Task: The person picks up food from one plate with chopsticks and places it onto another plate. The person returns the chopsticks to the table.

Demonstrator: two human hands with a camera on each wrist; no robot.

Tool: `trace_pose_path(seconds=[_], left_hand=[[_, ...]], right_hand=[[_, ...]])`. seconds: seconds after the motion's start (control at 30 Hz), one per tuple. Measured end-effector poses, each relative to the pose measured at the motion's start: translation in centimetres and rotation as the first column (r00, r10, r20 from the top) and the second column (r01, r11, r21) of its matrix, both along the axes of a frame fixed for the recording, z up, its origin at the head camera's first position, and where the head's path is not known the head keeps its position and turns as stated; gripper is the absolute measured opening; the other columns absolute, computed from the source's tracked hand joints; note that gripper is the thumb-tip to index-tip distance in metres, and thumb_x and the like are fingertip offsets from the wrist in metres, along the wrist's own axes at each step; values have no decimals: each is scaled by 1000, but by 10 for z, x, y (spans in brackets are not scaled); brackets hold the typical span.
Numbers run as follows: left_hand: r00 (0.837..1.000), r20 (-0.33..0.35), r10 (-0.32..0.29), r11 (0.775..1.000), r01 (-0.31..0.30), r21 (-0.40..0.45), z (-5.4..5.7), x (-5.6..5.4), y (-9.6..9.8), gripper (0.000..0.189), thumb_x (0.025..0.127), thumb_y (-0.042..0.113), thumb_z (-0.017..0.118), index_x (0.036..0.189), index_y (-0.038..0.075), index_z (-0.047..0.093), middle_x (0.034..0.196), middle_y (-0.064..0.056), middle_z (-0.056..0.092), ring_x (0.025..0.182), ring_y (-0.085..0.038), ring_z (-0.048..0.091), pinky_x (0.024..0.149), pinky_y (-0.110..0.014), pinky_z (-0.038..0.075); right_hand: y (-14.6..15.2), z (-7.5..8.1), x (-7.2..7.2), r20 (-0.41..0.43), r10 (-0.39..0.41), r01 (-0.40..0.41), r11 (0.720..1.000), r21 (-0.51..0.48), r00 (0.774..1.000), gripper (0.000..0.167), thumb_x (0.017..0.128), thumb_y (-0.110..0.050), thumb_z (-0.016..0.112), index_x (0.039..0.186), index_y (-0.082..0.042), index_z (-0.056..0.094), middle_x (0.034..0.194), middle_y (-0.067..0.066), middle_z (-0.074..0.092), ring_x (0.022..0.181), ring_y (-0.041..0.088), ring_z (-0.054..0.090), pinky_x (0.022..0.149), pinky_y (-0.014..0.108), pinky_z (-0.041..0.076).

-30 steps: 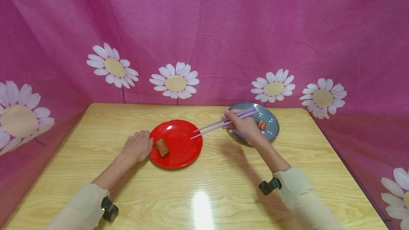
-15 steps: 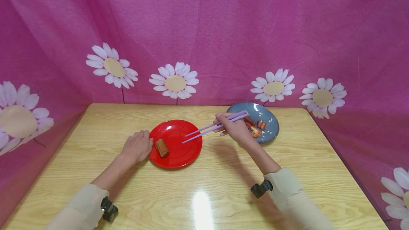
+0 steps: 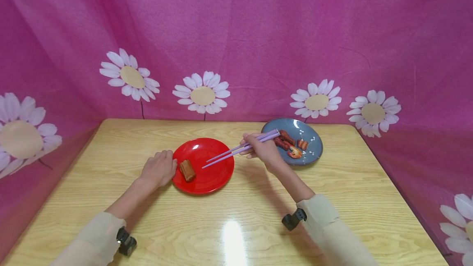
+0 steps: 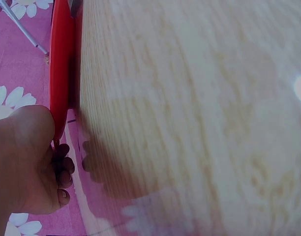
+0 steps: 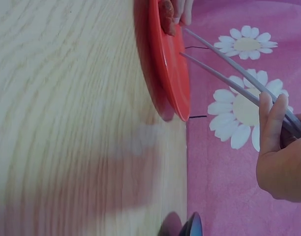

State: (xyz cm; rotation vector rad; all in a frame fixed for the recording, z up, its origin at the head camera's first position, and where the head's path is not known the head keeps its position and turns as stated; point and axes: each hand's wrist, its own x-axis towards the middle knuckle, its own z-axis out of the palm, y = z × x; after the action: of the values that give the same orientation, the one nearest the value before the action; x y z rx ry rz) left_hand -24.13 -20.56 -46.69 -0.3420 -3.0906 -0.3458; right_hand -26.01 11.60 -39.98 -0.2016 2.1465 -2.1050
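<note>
My left hand [image 3: 159, 170] pinches the left rim of a red plate [image 3: 212, 180]; in the left wrist view its thumb lies on the rim [image 4: 62, 69] and the fingers curl beneath. On that plate, close to the left hand, lies a brown, ridged block of food [image 3: 187, 170], perhaps a meat piece. My right hand [image 3: 263, 150] holds a pair of purple chopsticks [image 3: 221, 159]. Their tips are slightly apart, over the middle of the red plate, to the right of the brown block. Nothing is between the tips.
Behind the right hand, a dark blue plate [image 3: 313, 157] with white blossoms bears dark reddish drumstick-like pieces [image 3: 286, 136], an orange shrimp [image 3: 294, 152] and a small striped meat piece [image 3: 302, 145]. A pink daisy-print cloth [image 3: 258, 52] surrounds the wooden table [image 3: 192, 225].
My right hand has moved left and slightly down with the chopsticks, their tips passing further over the red plate. More food on the blue plate is uncovered. The left hand stays put.
</note>
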Motion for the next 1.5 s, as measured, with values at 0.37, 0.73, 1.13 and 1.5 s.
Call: trace_pose_path(seconds=[0.37,0.73,1.13,1.5], left_hand=[[1000,13,-2,1000,2,0,1,1,0,21,101,19,47,97,-2,48,87,-13,51,89,-34,52,75,-47,43],[1000,26,2,1000,-2,-2,2,1,1,21,101,19,46,96,-2,48,85,-12,50,89,-35,52,75,-47,43],[1000,7,-2,1000,2,-5,1,2,1,21,101,18,47,95,-2,48,83,-12,49,87,-34,52,73,-46,43],[1000,7,0,1000,0,0,0,1,1,21,101,18,48,95,-1,48,83,-12,49,86,-33,51,72,-45,43]], right_hand=[[-14,-6,2,14,-8,9,1000,-29,1000,32,100,-9,58,102,22,63,77,16,72,62,13,71,50,21,51],[-27,-9,2,24,-3,4,1000,-19,1000,34,100,-11,58,101,22,63,76,15,71,58,9,69,51,21,52],[-35,-14,3,66,-15,19,998,-63,998,28,100,-6,55,94,20,64,68,12,68,54,11,67,51,22,53],[-48,-12,1,76,-4,8,999,-51,997,26,99,-7,55,93,16,65,68,9,68,54,9,66,51,20,52]])
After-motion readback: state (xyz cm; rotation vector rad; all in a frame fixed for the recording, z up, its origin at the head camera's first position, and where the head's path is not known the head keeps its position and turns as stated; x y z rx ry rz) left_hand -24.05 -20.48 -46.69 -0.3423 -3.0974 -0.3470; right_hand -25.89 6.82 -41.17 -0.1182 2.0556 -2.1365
